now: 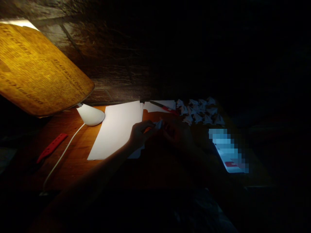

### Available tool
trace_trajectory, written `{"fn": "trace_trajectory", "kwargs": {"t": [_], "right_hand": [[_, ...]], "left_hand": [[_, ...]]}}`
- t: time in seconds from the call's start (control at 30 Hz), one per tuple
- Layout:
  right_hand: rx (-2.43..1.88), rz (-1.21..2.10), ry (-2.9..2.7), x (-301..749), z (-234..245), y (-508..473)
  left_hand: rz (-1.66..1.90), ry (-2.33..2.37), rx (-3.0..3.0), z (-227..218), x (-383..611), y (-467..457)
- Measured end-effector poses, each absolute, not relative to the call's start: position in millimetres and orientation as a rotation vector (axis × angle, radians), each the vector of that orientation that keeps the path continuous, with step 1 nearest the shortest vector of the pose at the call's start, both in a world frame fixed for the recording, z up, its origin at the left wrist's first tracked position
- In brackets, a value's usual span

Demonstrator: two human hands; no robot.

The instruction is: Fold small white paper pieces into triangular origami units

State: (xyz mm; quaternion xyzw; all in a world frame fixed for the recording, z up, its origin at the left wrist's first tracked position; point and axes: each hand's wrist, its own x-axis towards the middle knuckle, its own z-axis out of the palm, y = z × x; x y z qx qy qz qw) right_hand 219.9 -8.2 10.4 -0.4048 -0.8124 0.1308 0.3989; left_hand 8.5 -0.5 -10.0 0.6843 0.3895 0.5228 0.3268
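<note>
Between my two hands, over the middle of the wooden table [80, 142], is a small piece of folded white paper [159, 124]. My left hand [141, 132] grips it from the left with its fingers pinched. From the other side my right hand [176, 131] has its fingers curled at the paper; it lies in deep shadow and its fingertips are hard to make out. Under and beside my left forearm lies a stack of white paper sheets [119, 126]. Several small folded paper pieces [199, 111] sit in a group at the back right.
A lit lamp with a printed shade [43, 71] stands at the left on a white base [91, 115], its white cord [62, 155] running forward. A red power strip [52, 147] lies nearby. A red-handled knife or scissors [165, 107] rests on paper. A glowing phone [228, 152] lies right.
</note>
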Motion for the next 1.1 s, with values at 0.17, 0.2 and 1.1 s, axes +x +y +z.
{"fn": "trace_trajectory", "kwargs": {"t": [0.17,0.2,1.1], "right_hand": [[-1.05,0.365,-2.049,220,10,-8],[-1.057,0.364,-2.049,220,9,-8],[-1.044,0.913,-1.736,216,1,-4]], "left_hand": [[1.33,1.068,1.832,-6,8,-2],[1.32,1.075,1.837,-5,8,-2],[1.118,0.994,1.766,1,9,-6]]}}
